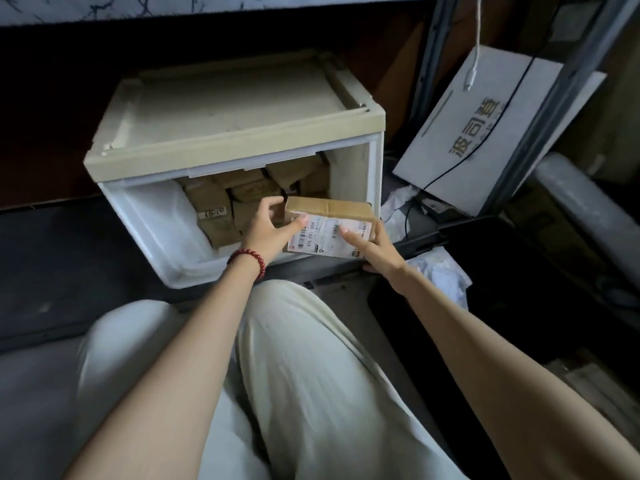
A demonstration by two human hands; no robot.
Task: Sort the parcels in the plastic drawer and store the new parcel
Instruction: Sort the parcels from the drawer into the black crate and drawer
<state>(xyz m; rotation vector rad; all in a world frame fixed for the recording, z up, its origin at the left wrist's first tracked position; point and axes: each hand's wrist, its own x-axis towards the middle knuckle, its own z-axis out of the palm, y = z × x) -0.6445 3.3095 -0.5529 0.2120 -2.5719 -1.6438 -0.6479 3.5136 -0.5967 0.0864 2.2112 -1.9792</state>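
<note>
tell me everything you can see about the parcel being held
The parcel is a small brown cardboard box, taped along its top, with a white barcode label on the near face. It is held at the right of the open front of the plastic drawer. The left hand grips its left end; the right hand holds its right end, a finger lying across the label.

Home storage nook: plastic drawer (235,109), bag (485,140), cable (477,53).
</note>
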